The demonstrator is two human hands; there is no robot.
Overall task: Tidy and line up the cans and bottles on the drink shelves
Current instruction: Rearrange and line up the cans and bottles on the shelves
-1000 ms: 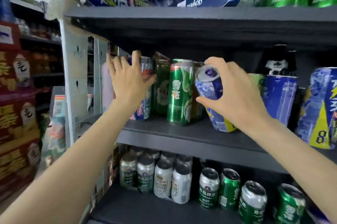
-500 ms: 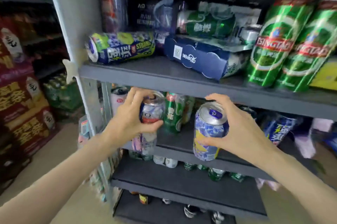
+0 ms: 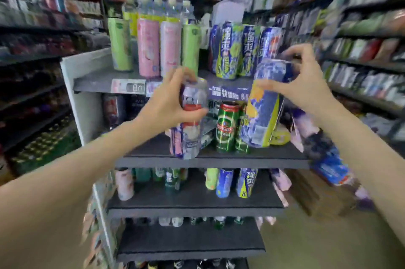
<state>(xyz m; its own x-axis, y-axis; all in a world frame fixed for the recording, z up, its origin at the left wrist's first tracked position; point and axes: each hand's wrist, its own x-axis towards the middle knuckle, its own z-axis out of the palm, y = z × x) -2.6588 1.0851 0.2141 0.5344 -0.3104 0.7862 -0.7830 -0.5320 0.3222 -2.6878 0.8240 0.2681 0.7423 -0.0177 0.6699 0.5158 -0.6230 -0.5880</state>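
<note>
My left hand grips a tall pink-and-white can with a red band, held upright in front of the second shelf. My right hand holds a blue-and-yellow can by its upper part, tilted, in front of the same shelf. Behind them stand two green cans. On the top shelf stand green and pink tall cans and blue-and-yellow cans in rows. The whole view is motion-blurred.
Lower shelves carry more cans, some tilted. A white upright panel bounds the rack on the left. Other stocked racks stand at far left and far right. Bottles stand behind the top row. Bare floor lies at lower right.
Both hands have lifted their cans away from the lower shelf and up in front of the second shelf. My view has swung upward, so the top shelf now shows.
</note>
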